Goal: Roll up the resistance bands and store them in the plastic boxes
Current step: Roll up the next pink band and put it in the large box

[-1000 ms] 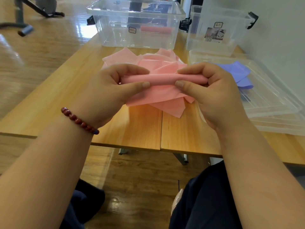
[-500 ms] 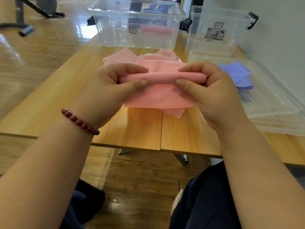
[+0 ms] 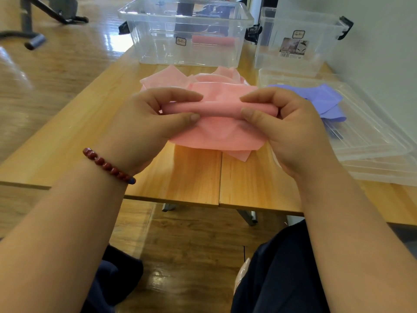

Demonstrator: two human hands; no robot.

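Note:
A pink resistance band is partly rolled into a tube held level above the wooden table. My left hand pinches the tube's left end between thumb and fingers. My right hand pinches its right end. The band's loose length hangs under the tube and bunches on the table behind it. A clear plastic box stands at the back with one rolled pink band inside. A purple band lies on a clear lid to the right.
A second, smaller clear box stands at the back right beside a white wall. Stacked clear lids cover the table's right side. Dark metal equipment legs stand on the wooden floor at far left. My knees are below the table's front edge.
Both hands have kept turning the tube, and more of the band has wound on. The loose pink flap under the tube has shortened and drawn up toward the hands.

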